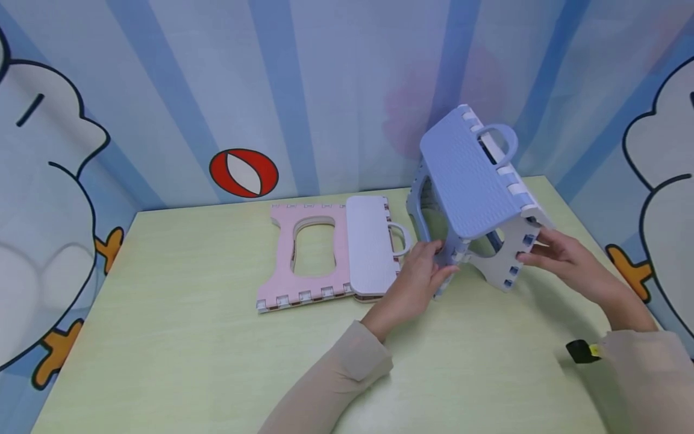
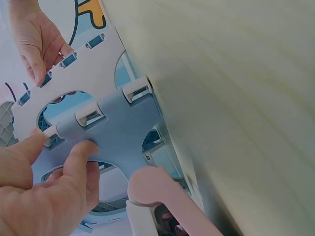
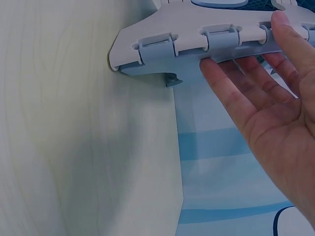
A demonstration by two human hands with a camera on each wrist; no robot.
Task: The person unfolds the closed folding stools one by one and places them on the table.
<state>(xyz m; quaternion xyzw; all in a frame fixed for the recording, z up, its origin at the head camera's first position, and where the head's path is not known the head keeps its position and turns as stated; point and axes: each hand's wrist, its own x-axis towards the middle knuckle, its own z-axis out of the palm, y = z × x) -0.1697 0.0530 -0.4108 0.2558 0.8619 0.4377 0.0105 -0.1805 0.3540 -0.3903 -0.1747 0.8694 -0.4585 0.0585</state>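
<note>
A blue-and-white folding step stool stands unfolded and tilted at the right of the table, its carry loop sticking up from the seat. My left hand grips the hinged edge of its blue leg panel on the near left side. On the right, the white leg panel is pinched between thumb and fingers of my right hand. The right wrist view shows those fingers behind the panel's slotted edge. Left of my left hand, a pink-and-white folding stool lies folded flat.
The pale green table extends to the left and front. Blue striped fabric with cartoon figures surrounds it at the back and sides. A black tag is at my right sleeve. The folded stool's pink part is close below my left hand.
</note>
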